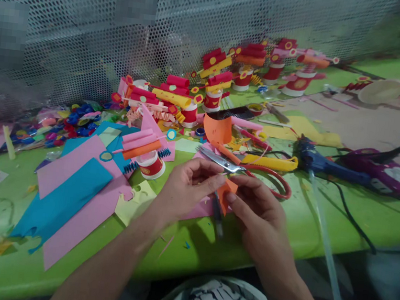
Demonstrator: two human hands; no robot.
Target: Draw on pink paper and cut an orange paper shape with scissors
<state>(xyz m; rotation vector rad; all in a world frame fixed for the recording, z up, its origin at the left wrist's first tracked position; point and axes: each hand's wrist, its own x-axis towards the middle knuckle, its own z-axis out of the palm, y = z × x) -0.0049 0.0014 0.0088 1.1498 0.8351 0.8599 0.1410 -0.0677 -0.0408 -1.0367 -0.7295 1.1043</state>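
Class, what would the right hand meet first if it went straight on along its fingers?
The right hand would probably meet the left hand first, though the depth between them is unclear.

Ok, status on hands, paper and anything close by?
Right hand pinching orange paper. Left hand close beside it, grip unclear. Scissors lie just beyond both hands.

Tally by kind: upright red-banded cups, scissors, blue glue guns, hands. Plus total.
Upright white cups with red bands: 6
Red-handled metal scissors: 1
Blue plastic glue gun: 1
Bare hands, left hand and right hand: 2
Total: 10
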